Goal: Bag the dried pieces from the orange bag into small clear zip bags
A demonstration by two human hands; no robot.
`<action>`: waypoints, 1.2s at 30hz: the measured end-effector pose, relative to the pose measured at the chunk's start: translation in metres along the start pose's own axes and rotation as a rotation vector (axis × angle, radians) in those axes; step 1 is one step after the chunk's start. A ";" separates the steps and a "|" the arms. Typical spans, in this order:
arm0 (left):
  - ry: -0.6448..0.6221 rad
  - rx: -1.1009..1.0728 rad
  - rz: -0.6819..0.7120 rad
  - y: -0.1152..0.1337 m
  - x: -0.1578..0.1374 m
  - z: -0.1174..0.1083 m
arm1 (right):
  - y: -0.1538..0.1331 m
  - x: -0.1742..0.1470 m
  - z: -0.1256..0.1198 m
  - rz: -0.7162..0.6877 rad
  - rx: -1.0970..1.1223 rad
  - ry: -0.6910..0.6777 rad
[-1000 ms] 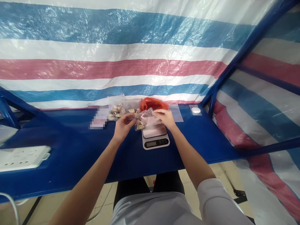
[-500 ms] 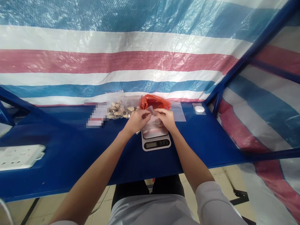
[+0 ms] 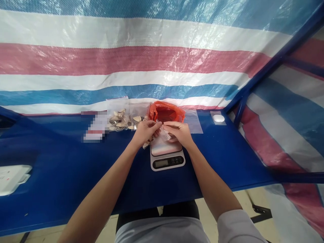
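Both my hands pinch a small clear plastic bag (image 3: 165, 133) above the scale. My left hand (image 3: 144, 132) grips its left side with thumb and fingers closed. On the other side my right hand (image 3: 180, 132) has its fingertips closed on the bag's edge. Whatever the bag contains is too small to make out. Below stands a white digital scale (image 3: 168, 163) with a dark display strip and a shiny weighing plate (image 3: 165, 149). Just behind my hands lies an open orange-red plastic bag (image 3: 168, 111).
Left of my hands are zip bags of pale, chip-like pieces (image 3: 118, 119), (image 3: 137, 118) and a blurred-out packet (image 3: 96, 126). A flat clear bag (image 3: 196, 121) and a bagged white round object (image 3: 218, 118) lie right. A power strip (image 3: 14, 179) sits at left on the blue table (image 3: 76, 168).
The small bag between my fingers hangs lower and looks more spread than before. My hands stay close together over the scale. The view has shifted slightly.
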State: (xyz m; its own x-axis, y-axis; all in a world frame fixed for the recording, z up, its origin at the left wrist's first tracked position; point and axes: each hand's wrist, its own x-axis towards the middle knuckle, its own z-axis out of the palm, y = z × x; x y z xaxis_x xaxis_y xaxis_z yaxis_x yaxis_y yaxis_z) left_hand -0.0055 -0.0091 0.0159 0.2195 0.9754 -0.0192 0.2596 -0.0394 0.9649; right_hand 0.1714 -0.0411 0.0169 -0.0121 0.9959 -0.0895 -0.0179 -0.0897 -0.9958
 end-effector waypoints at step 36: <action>-0.010 -0.009 0.148 -0.005 -0.022 0.003 | 0.011 0.005 -0.006 -0.131 -0.188 -0.037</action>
State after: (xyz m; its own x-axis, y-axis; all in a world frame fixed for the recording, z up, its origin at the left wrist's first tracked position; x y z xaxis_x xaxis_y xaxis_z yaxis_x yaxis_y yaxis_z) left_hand -0.0091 -0.0307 0.0109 0.2638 0.9569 0.1213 0.2152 -0.1809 0.9597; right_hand 0.1772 -0.0375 0.0052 -0.0589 0.9975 0.0379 0.1649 0.0471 -0.9852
